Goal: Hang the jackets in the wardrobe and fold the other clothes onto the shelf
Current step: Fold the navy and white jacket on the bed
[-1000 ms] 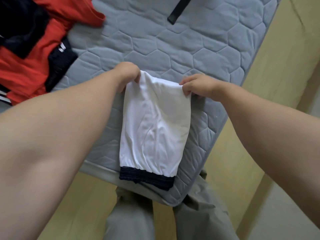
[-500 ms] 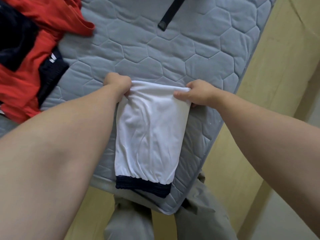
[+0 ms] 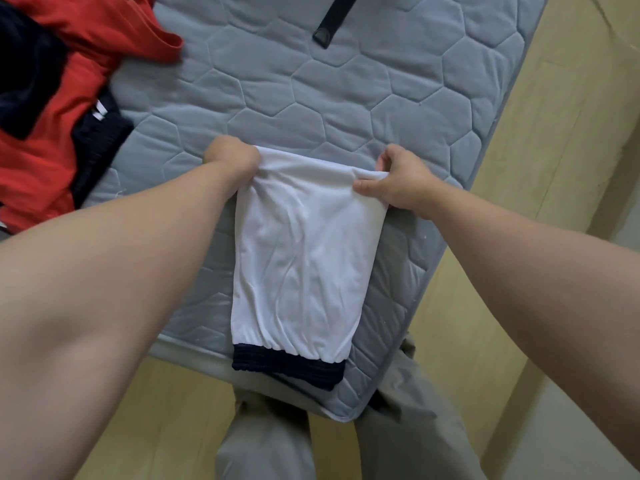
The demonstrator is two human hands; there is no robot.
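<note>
grey quilted mattress (image 3: 346, 81), blk strap (image 3: 333, 19), wood floor (image 3: 561, 140)

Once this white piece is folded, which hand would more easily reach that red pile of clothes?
Probably the left hand. It grips the left corner of the white garment, on the same side of the mattress as the red pile. The right hand pinches the opposite corner, farther away.
</note>
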